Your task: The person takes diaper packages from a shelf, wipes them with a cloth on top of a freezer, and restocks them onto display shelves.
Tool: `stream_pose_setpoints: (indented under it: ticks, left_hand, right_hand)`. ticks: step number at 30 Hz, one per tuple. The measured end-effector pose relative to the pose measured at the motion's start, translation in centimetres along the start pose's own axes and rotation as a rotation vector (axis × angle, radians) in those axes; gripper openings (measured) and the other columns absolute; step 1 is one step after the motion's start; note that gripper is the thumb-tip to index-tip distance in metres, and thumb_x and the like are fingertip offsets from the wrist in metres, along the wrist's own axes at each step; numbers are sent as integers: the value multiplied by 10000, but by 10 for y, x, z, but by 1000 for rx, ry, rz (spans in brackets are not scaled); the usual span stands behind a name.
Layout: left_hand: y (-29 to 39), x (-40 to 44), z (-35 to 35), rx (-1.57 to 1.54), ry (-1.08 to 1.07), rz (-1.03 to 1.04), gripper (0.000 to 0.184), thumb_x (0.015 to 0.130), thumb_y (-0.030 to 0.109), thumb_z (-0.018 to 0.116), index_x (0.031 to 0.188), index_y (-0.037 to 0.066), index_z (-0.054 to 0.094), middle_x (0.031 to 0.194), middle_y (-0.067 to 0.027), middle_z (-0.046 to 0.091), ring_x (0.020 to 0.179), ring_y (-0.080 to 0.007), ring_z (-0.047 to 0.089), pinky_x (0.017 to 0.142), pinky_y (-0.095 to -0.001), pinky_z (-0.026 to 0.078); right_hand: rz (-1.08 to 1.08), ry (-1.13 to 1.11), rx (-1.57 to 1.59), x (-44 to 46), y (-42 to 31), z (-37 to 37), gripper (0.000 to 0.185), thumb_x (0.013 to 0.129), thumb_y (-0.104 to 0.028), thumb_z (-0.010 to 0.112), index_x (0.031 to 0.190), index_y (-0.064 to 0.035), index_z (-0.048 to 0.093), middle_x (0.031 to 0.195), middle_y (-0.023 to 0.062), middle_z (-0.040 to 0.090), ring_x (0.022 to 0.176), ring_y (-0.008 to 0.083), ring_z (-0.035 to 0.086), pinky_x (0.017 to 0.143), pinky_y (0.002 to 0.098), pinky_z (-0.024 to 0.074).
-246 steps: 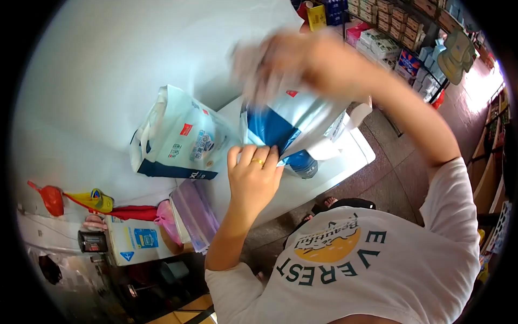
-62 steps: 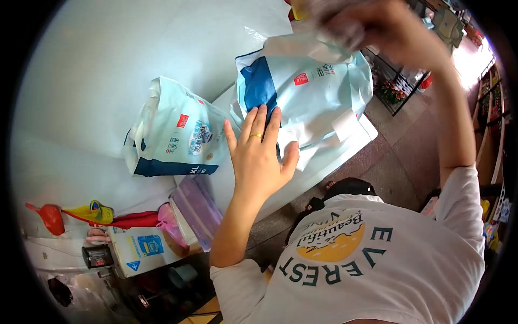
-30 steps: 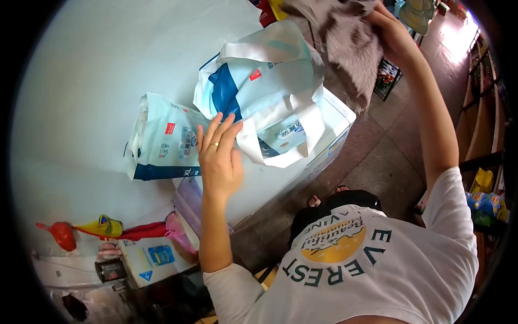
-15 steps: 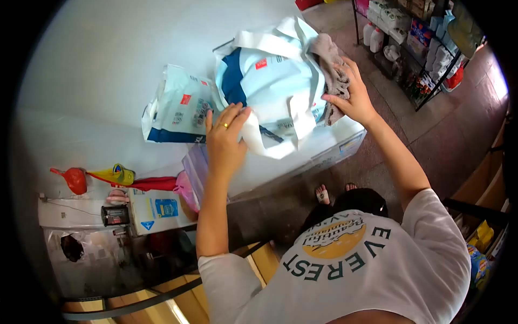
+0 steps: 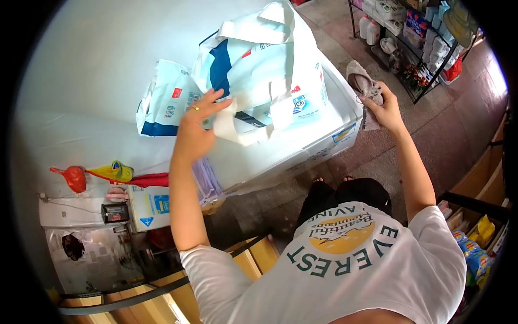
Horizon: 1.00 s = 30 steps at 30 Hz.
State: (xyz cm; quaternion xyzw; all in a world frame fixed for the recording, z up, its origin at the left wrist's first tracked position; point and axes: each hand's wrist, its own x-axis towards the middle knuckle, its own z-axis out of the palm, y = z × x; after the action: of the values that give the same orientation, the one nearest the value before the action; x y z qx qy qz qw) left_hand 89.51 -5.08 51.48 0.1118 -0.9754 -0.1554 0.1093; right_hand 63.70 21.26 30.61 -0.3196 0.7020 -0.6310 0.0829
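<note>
A large pale blue and white bag (image 5: 259,70) with white strap handles stands on the white box-like surface (image 5: 248,162). Beside its near left edge is my left hand (image 5: 198,127), a ring on one finger, with the fingers apart near a white handle. A smaller bag of the same colours (image 5: 164,100) leans to the left, partly behind the large one. My right hand (image 5: 384,108) is closed on a crumpled grey-brown cloth (image 5: 364,81), just off the right end of the surface.
Purple packs (image 5: 205,181) lie at the surface's near left edge. Further left are a red bag (image 5: 73,178), a yellow item (image 5: 116,171) and a black jar-like object (image 5: 114,213). A rack of goods (image 5: 410,54) stands at the upper right, and snack packets (image 5: 477,248) sit at the right.
The right hand has brought the cloth down from the upper right, past the large bag's right side, and now holds it off the surface's end. The left hand has shifted left, off the bag's front.
</note>
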Motion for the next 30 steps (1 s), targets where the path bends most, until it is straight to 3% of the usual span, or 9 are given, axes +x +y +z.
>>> stream_pose_setpoints:
  ticks: [5, 9, 12, 17, 20, 22, 23, 24, 30]
  left_hand:
    - [-15, 38, -23, -400, 163, -82, 188, 834, 33, 516, 982, -11, 623, 976, -79, 625, 873, -123, 561, 812, -232, 424]
    - [-50, 67, -16, -548, 243, -236, 288, 812, 249, 583, 709, -20, 600, 588, 9, 516, 560, -63, 404, 517, -234, 341]
    - [-65, 79, -12, -300, 317, -291, 311, 795, 244, 589, 667, -40, 574, 531, -29, 491, 532, -77, 399, 499, -249, 337]
    - [-84, 98, -11, -436, 240, -178, 327, 780, 247, 601, 637, -47, 583, 463, -31, 447, 486, -86, 377, 464, -277, 323]
    - [-96, 106, 0, -359, -33, -264, 235, 798, 203, 571, 809, -29, 608, 638, -69, 552, 614, -116, 487, 561, -277, 397]
    - [-118, 110, 30, -563, 119, 293, 261, 836, 134, 518, 1033, -33, 556, 957, -97, 575, 863, -152, 531, 712, -255, 444]
    - [-96, 102, 19, -295, -37, 97, 342, 853, 87, 468, 1170, -43, 448, 1148, -119, 493, 1043, -182, 467, 860, -276, 414]
    - [-110, 107, 28, -617, -94, 48, 311, 863, 97, 465, 1135, -52, 486, 1088, -111, 538, 996, -175, 500, 861, -280, 402]
    - [-108, 108, 29, -749, -148, -48, 196, 833, 166, 560, 796, -24, 589, 602, 4, 534, 585, -82, 482, 563, -236, 386]
  right_hand:
    - [-95, 17, 3, -4, -35, 9, 363, 681, -109, 716, 987, 5, 558, 945, 77, 578, 878, 162, 545, 804, 280, 414]
    - [-196, 126, 8, 0, -68, 18, 405, 669, -111, 728, 1015, 6, 554, 988, 80, 568, 907, 166, 537, 809, 281, 414]
    - [-89, 275, 145, 3, -91, 29, 436, 676, -127, 743, 1044, -11, 541, 971, 57, 560, 896, 132, 524, 796, 271, 426]
    - [-643, 547, -340, 15, -178, 68, 552, 611, -229, 782, 1067, -29, 544, 1044, 149, 532, 952, 265, 536, 801, 333, 442]
    - [-707, 518, -603, 25, -229, 139, 546, 614, -360, 720, 1100, -180, 548, 1158, 132, 468, 1040, 317, 479, 806, 414, 436]
    - [-802, 296, -841, 60, -226, 194, 366, 668, -288, 621, 1018, -197, 564, 1171, 64, 448, 1000, 259, 485, 768, 397, 410]
    - [-767, 151, -952, 76, -209, 215, 382, 700, -261, 601, 1073, -201, 553, 1184, 49, 475, 1072, 250, 447, 780, 363, 390]
    - [-553, 19, -1019, 92, -191, 223, 333, 705, -261, 590, 1035, -212, 581, 1120, 28, 503, 1049, 221, 453, 797, 346, 381]
    - [-576, 101, -1407, 126, -185, 159, 263, 699, -194, 594, 961, -207, 609, 1033, 15, 526, 1002, 201, 485, 816, 342, 403]
